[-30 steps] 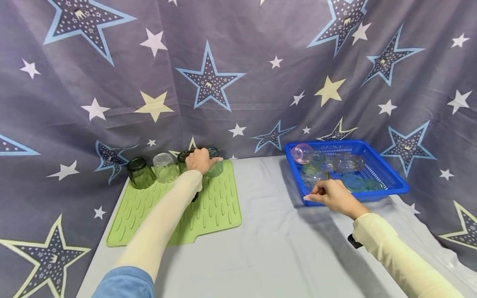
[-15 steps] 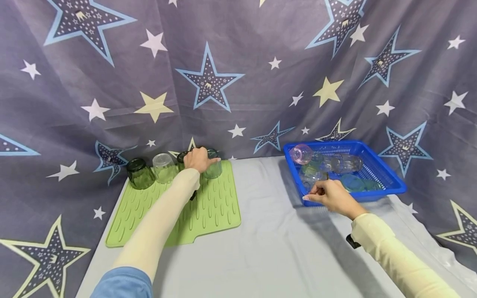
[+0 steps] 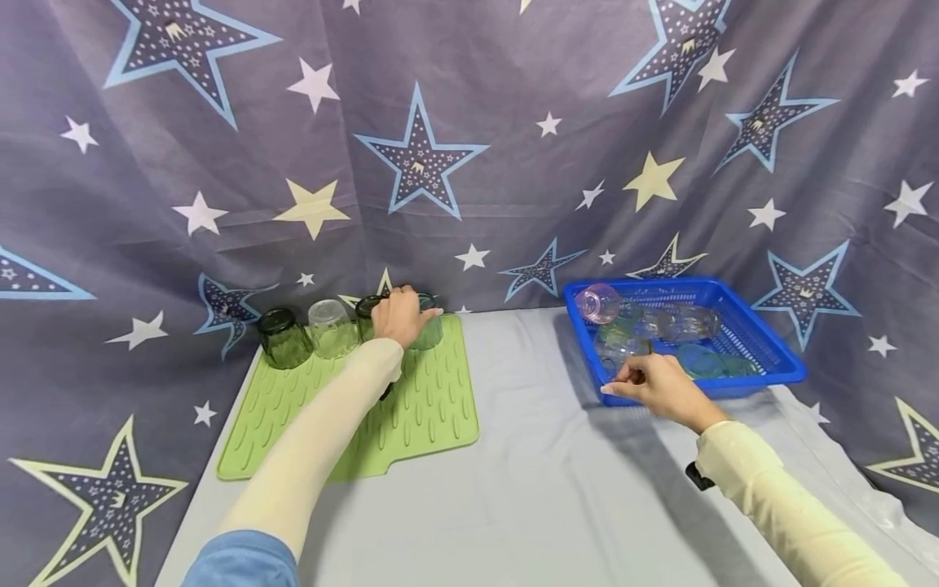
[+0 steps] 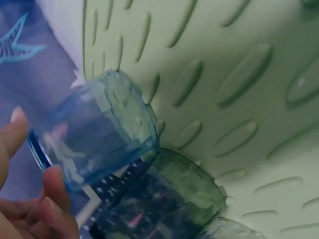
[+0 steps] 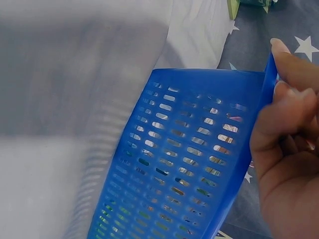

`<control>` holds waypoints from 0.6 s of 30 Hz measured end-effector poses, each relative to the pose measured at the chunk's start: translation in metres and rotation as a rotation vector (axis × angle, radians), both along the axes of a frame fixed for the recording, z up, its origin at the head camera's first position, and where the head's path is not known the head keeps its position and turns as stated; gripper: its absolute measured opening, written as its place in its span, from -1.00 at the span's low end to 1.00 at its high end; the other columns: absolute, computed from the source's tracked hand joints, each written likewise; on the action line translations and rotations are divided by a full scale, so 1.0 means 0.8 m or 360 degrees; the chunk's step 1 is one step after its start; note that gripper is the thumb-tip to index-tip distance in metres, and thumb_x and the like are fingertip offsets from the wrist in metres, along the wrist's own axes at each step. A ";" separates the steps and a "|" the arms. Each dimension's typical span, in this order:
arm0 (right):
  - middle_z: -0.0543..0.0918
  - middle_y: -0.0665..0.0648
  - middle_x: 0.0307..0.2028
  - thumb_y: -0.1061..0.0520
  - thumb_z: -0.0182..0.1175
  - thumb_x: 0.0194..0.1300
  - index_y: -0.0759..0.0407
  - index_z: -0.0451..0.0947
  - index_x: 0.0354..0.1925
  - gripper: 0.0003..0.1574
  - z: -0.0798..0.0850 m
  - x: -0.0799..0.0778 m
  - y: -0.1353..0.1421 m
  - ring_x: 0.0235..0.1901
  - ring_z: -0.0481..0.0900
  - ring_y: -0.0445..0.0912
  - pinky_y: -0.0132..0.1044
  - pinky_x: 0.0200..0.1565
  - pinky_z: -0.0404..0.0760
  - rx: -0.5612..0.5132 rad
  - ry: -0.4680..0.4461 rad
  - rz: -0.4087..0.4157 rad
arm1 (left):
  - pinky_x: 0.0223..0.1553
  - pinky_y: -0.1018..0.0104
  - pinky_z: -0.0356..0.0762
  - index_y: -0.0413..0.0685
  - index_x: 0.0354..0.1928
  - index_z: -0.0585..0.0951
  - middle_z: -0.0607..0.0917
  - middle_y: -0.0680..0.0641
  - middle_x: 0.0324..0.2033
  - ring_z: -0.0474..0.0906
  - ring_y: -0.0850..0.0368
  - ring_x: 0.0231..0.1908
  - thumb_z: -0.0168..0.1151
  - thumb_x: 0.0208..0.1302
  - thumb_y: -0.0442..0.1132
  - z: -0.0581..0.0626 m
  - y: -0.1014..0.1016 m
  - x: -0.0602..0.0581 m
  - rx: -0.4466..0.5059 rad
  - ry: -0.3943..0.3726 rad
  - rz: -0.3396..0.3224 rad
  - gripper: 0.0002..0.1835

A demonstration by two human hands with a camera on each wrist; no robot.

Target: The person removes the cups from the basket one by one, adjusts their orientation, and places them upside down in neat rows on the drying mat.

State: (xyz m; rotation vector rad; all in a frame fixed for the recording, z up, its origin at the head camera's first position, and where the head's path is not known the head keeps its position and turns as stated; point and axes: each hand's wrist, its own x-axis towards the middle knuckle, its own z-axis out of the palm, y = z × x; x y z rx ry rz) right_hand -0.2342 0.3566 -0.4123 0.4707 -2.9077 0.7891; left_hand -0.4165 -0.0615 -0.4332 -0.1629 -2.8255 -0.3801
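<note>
My left hand (image 3: 399, 316) is at the back of the green drying mat (image 3: 433, 399), with its thumb and fingertips at the upper end of a blue-green drinking glass (image 3: 427, 333). In the left wrist view that see-through glass (image 4: 102, 129) leans in the picture between thumb and curled fingers, its lower end on the mat. A darker glass (image 4: 164, 194) stands right beside it. With thumb and bent fingers, my right hand (image 3: 660, 390) pinches the near left rim of a blue plastic basket (image 3: 770, 377). In the right wrist view the basket's slotted wall (image 5: 174, 144) shows beside the hand.
Also along the mat's back edge stand a dark green glass (image 3: 284, 342) and a clear glass (image 3: 332, 330). Several glasses lie in the basket, among them a pink one (image 3: 597, 303) and a clear one (image 3: 695, 323). A star-patterned curtain (image 3: 469, 228) hangs behind the white-covered table (image 3: 535, 456).
The whole head view has shifted slightly. Both hands keep their places, the left at the blue-green glass and the right on the basket's rim.
</note>
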 end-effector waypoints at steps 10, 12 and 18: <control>0.63 -0.12 -0.54 -0.05 0.49 0.26 0.00 0.69 -0.43 -0.75 0.001 0.003 0.003 -0.53 0.52 -0.18 -0.28 -0.40 0.54 -0.0021 -0.0009 -0.0002 | -0.20 -0.16 0.64 -0.15 -0.06 0.66 0.69 -0.19 -0.14 0.69 -0.26 -0.23 0.29 0.43 0.08 -0.003 0.048 0.028 0.0091 0.0003 -0.0252 -0.59; 0.65 -0.12 -0.53 -0.06 0.47 0.29 0.03 0.71 -0.41 -0.75 0.002 0.002 0.004 -0.52 0.53 -0.18 -0.27 -0.39 0.54 -0.0022 -0.0042 -0.0001 | -0.21 -0.12 0.65 -0.08 -0.10 0.68 0.70 -0.13 -0.16 0.70 -0.20 -0.22 0.29 0.43 0.06 -0.004 0.063 0.038 0.0134 -0.0047 -0.0305 -0.67; 0.55 -0.03 -0.63 -0.07 0.31 0.45 0.11 0.71 -0.36 -0.67 0.009 0.000 0.004 -0.66 0.46 -0.13 -0.25 -0.52 0.49 -0.0060 -0.0246 -0.0036 | -0.31 0.10 0.62 0.04 -0.19 0.73 0.76 0.00 -0.25 0.66 0.04 -0.32 0.34 0.40 0.05 -0.008 0.111 0.071 0.0289 -0.0286 -0.0498 -0.75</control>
